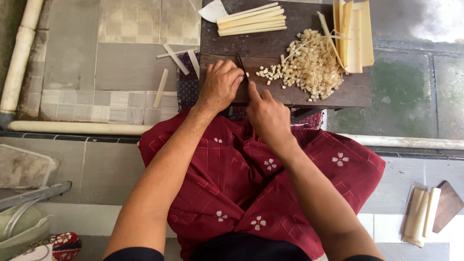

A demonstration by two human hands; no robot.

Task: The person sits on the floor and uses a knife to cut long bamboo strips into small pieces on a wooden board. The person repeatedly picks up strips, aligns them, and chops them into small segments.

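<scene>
My left hand [220, 84] rests on the near edge of a dark wooden board [270, 43] with its fingers curled down; anything under them is hidden. My right hand [267, 113] sits just right of it and grips a knife, index finger stretched forward. The knife's dark blade [240, 64] points away from me between the two hands. Right of the blade lies a heap of small pale diced pieces [309, 65]. A bundle of pale cut strips [251, 20] lies at the board's far side, and longer yellowish strips [355, 34] lie at its right end.
A dark red patterned cloth [241, 179] covers my lap below the board. Loose pale strips [176, 60] lie on the tiled floor to the left. Long pale stalks [19, 53] run along the left. More strips and a brown wedge [447, 205] lie at the lower right.
</scene>
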